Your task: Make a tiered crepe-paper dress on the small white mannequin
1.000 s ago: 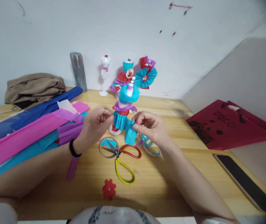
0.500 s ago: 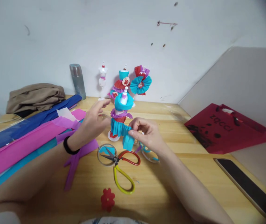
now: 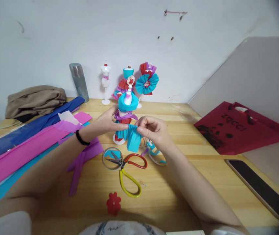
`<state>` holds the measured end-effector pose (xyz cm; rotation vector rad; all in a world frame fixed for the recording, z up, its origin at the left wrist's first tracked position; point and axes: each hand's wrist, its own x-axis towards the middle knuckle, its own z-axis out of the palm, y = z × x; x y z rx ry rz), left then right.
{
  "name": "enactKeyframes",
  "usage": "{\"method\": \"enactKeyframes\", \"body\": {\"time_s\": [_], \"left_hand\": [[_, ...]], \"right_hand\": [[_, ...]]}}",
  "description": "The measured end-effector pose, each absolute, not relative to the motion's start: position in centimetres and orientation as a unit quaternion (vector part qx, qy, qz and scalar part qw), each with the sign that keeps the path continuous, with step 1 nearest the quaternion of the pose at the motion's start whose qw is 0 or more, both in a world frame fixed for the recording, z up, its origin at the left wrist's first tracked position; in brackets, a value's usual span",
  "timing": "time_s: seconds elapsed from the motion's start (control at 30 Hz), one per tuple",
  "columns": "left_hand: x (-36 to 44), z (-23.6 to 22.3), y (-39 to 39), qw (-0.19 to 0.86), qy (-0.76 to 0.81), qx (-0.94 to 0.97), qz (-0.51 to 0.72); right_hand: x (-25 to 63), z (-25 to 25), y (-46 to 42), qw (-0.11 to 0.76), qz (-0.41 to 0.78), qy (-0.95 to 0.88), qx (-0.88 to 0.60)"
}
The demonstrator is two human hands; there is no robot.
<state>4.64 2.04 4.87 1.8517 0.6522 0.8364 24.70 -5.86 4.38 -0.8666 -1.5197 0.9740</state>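
A miniature dress form (image 3: pixel 128 99) stands upright on a round white base, dressed in blue, purple and red crepe paper. Around its lower part runs a pleated blue crepe paper strip (image 3: pixel 134 139), whose loose end hangs at the right. My left hand (image 3: pixel 106 122) is closed on the form from the left, its thumb across the pleats and its fingers partly hidden behind. Between thumb and fingers, my right hand (image 3: pixel 153 130) pinches the strip's upper edge. Open scissors (image 3: pixel 121 163) with one red and one yellow handle lie in front, blades over a tape roll (image 3: pixel 103 160).
Behind stand a bare dress form (image 3: pixel 105 80), two decorated ones and a grey bottle (image 3: pixel 79 81). Crepe paper sheets (image 3: pixel 43 140) cover the left side. A red paper flower (image 3: pixel 113 203) lies near me. At the right are a red bag (image 3: pixel 237 130) and a phone (image 3: pixel 257 186).
My left hand has moved right, from beside the dress form onto it, and its thumb now lies on the blue pleats. My right hand still pinches the strip.
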Motion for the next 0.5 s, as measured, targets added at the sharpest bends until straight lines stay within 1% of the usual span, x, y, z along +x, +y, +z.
{"method": "enactKeyframes", "body": {"time_s": [0.1, 0.17, 0.27, 0.33, 0.4, 0.5], "left_hand": [[4.8, 4.9, 1.5, 0.518, 0.241, 0.732, 0.372], [4.6, 4.7, 0.5, 0.516, 0.243, 0.712, 0.409], [3.8, 4.0, -1.5, 0.455, 0.351, 0.666, 0.476], [3.2, 3.4, -2.7, 0.414, 0.417, 0.654, 0.476], [2.9, 2.9, -3.5, 0.366, 0.443, 0.674, 0.466], [3.1, 2.5, -3.9, 0.266, 0.428, 0.726, 0.468]], "right_hand": [[24.8, 4.4, -5.9, 0.538, 0.414, -0.639, -0.361], [24.9, 4.4, -5.9, 0.536, 0.418, -0.640, -0.358], [25.0, 4.5, -6.0, 0.532, 0.422, -0.639, -0.361], [25.0, 4.6, -6.0, 0.531, 0.422, -0.636, -0.367], [25.0, 4.6, -6.0, 0.531, 0.423, -0.634, -0.370], [24.9, 4.6, -5.9, 0.533, 0.425, -0.633, -0.367]]}}
